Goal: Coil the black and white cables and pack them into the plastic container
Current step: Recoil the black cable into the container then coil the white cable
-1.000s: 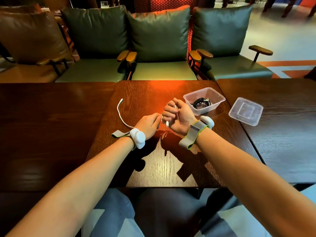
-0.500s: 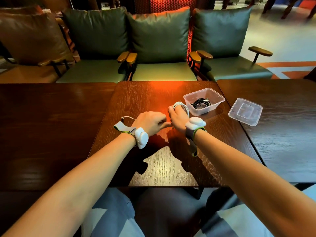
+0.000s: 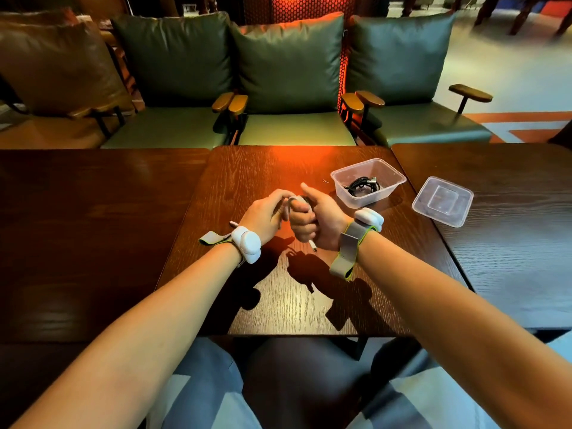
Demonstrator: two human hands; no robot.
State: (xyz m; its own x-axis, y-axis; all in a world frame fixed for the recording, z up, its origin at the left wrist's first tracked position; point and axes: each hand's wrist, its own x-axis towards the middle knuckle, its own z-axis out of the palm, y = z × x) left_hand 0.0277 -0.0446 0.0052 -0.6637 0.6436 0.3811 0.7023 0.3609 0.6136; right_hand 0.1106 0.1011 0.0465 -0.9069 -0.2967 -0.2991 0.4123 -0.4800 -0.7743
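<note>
On the dark wooden table (image 3: 294, 305), a clear plastic container (image 3: 397, 180) stands at far right (its lid (image 3: 442, 202) lies further right). The right hand (image 3: 318, 219) is fisted, grip wound with the white cable (image 3: 293, 199); the left hand (image 3: 266, 212), touching it, pinches the strand. The coiled black cable (image 3: 362, 187) lies inside the container.

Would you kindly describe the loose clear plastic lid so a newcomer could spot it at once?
Find the seam where the middle and right dark wooden tables meet. Beside it, right of the clear rectangular plastic container, lies the flat clear plastic lid. Unlike that deeper tub holding a coiled black cable, it is shallow and bears nothing.
</note>
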